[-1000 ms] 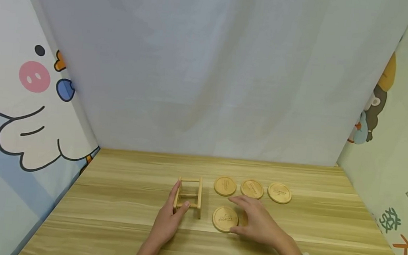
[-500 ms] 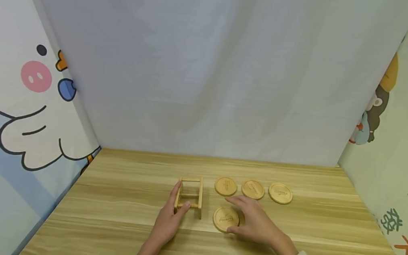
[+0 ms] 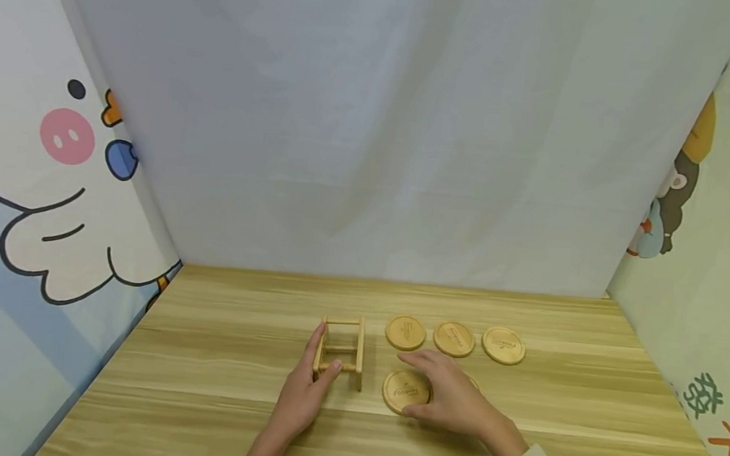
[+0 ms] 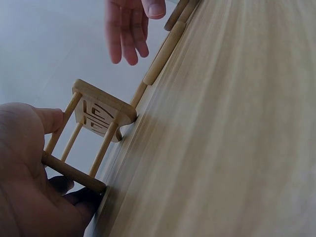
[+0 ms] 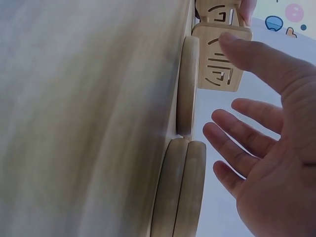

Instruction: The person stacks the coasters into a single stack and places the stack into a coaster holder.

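In the head view my left hand point(image 3: 299, 396) grips a small wooden coaster holder point(image 3: 360, 354), two slotted side panels joined by round rods. Its thumb lies over the near rod, and the fingers go behind the left panel. The left wrist view shows the holder point(image 4: 101, 111) standing on the table. Over the front round wooden coaster point(image 3: 401, 392) hovers my right hand point(image 3: 450, 402), fingers spread and loosely bent, holding nothing. Seen from the right wrist, that hand point(image 5: 276, 133) is apart from the single coaster point(image 5: 187, 86) and the stacked coasters point(image 5: 190, 192).
Three more engraved coasters lie in a row behind: the left one point(image 3: 405, 333), the middle one point(image 3: 454, 339) and the right one point(image 3: 503, 346). All rest on a wood-grain table point(image 3: 229, 361). A pale curtain point(image 3: 374, 127) closes off the back, with cartoon-printed sheets at both sides.
My right hand has drifted slightly left, further over the front coaster. The left hand keeps its grip on the holder, and the head view has shifted a little.
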`<state>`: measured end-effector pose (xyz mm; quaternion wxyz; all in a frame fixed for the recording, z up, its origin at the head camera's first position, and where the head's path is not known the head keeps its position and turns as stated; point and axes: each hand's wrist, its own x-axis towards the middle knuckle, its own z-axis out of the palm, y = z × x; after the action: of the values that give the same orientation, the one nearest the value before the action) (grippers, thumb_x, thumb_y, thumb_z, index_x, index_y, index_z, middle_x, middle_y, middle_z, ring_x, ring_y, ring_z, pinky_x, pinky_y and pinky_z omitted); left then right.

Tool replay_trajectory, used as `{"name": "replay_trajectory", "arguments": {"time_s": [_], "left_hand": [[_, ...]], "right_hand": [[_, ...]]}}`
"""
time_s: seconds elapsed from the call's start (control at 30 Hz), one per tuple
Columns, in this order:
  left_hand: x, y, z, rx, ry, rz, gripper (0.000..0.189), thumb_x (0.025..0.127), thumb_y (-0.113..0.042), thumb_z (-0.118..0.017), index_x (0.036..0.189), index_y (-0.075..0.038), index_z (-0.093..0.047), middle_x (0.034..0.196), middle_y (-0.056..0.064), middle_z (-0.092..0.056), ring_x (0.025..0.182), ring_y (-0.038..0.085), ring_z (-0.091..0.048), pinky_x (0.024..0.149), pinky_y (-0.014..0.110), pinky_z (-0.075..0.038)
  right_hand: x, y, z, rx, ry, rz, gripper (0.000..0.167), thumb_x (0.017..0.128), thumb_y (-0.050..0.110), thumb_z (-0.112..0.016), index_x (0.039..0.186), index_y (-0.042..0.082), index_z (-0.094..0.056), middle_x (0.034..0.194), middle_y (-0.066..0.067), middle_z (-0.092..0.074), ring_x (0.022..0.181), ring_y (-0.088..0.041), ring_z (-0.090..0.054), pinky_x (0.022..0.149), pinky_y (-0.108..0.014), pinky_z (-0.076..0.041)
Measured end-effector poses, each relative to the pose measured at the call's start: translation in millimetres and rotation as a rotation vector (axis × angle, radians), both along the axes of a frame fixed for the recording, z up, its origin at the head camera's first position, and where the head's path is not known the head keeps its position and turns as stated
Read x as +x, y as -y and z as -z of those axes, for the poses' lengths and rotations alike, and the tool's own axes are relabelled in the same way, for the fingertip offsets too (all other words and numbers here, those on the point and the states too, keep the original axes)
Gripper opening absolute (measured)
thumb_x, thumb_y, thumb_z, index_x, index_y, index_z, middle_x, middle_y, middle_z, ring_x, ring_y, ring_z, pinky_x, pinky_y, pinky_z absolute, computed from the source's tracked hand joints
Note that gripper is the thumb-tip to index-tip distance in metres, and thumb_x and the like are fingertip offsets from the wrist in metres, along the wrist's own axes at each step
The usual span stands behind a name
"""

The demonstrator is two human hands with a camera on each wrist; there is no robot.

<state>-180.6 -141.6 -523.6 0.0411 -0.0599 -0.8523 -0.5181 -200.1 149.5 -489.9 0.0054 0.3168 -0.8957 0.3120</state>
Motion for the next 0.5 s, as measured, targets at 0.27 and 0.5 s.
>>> {"name": "replay_trajectory", "arguments": {"time_s": [0.27,0.5], "left_hand": [[1.0,-1.2,-2.5,0.005,0.0,0.003,0.074,0.118,-0.033,-0.057,0.179,-0.018,-0.019,0.174,0.034,-0.032,0.152,0.064,-0.039,0.117,0.08,-0.038],[-0.8,0.0,1.6,0.003,0.001,-0.003,0.074,0.118,-0.033,-0.057,0.179,-0.018,-0.019,0.175,0.033,-0.032,0.154,0.062,-0.038,0.119,0.079,-0.037]], "right_hand": [[-0.8,-0.1,-1.2,0.01,0.012,-0.005,0.084,0.082,0.023,-0.101,0.153,-0.001,-0.063,0.15,-0.018,-0.065,0.139,-0.045,-0.059,0.116,-0.073,-0.043],[-3.5,-1.5,1.6,0.027,0.0,-0.009,0.084,0.082,0.022,-0.101,0.153,-0.001,-0.063,0.149,-0.018,-0.065,0.138,-0.044,-0.06,0.115,-0.072,-0.044]]}}
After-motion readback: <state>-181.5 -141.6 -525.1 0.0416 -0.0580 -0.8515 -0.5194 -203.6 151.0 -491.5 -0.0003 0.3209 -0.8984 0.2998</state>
